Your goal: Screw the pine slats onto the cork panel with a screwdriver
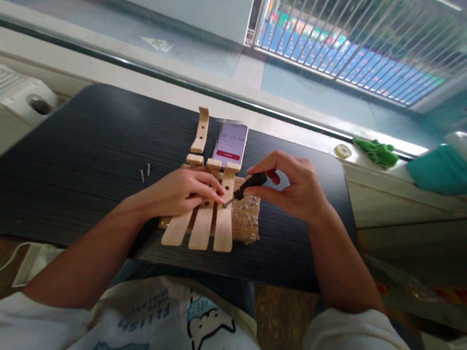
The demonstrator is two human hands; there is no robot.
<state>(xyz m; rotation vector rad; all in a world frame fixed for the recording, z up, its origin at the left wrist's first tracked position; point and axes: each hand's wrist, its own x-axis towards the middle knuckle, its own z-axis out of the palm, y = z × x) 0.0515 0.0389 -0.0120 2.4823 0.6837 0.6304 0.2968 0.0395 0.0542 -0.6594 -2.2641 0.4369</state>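
Observation:
Three light wooden slats (201,229) lie side by side on a speckled brown board (247,217) in the middle of the dark table (89,168). My left hand (180,191) rests closed on the slats, fingers pressing them down. My right hand (296,185) pinches a small black-handled screwdriver (249,185), its tip at the rightmost slat next to my left fingertips. A fourth slat (200,130) with holes lies apart behind them.
A phone (230,144) with a lit screen lies behind the slats. Two small screws (144,173) lie on the table to the left. A radiator (4,101) is at left, a green cloth (376,151) and teal bag (451,167) on the windowsill.

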